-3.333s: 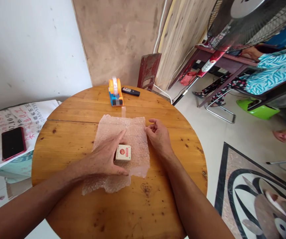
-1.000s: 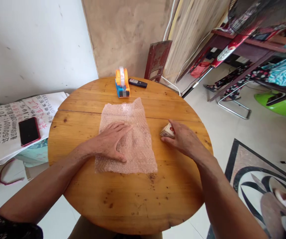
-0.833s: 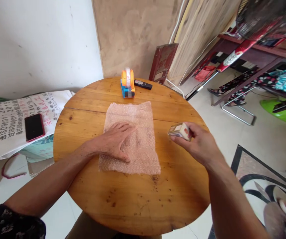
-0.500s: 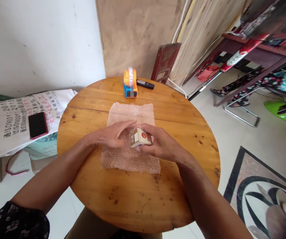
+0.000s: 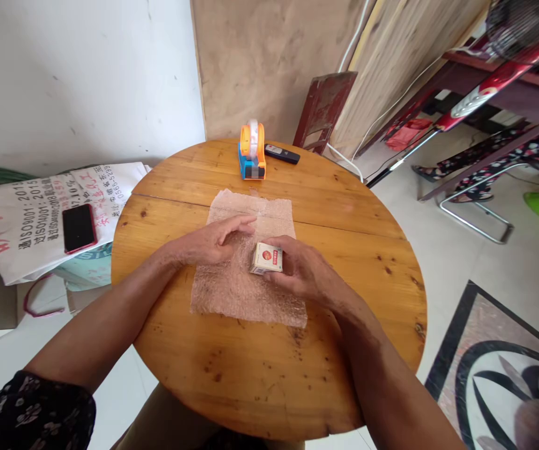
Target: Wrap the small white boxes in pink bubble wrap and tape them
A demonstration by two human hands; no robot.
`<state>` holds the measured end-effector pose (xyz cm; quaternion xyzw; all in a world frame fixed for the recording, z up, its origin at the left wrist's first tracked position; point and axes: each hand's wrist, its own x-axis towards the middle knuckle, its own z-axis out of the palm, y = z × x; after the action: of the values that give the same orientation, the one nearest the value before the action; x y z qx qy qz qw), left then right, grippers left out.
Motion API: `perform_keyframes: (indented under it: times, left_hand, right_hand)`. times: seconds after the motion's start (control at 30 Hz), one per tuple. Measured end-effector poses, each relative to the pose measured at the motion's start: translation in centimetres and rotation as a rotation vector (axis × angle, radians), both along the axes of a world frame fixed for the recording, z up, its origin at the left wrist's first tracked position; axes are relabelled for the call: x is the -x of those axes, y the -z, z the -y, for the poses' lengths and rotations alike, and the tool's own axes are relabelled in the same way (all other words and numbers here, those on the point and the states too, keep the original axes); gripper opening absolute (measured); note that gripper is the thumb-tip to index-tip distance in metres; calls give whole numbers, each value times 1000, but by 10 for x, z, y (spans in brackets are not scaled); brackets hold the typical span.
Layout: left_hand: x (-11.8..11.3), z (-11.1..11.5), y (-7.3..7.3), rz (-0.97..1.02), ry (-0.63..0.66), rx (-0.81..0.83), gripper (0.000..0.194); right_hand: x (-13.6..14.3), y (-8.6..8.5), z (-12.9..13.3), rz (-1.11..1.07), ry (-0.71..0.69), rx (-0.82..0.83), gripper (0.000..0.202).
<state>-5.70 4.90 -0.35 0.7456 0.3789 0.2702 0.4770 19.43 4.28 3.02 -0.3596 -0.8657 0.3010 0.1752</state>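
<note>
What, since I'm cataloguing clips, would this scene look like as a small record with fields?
Surface: round wooden table
Spread on it: bubble wrap
Right hand: holds small pale box over the bubble wrap; contact between them unclear
Left hand: open, left of the box, holding nothing
Far edge: orange-and-blue tape dispenser, black handheld device
Left of table: phone lying on printed sack

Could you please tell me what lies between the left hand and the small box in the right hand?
In the head view, a strip of bubble wrap shows between the left hand and the small box, which look apart.
</note>
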Motion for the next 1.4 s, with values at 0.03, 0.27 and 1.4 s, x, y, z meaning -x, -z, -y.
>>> perform_keyframes:
  times: [0.03,0.27,1.4]
  left_hand:
    - [0,0,1,-10,-3,-29,86]
    - [-2,1,2,-72,9,-114,82]
    - [-3,32,-52,-151,-255,-200,47]
  right_hand:
    - [2,2,0,-29,11,-14,41]
    - [12,24,-2,-89,-75,-123,60]
    - [7,22,-4,-111,-68,-9,50]
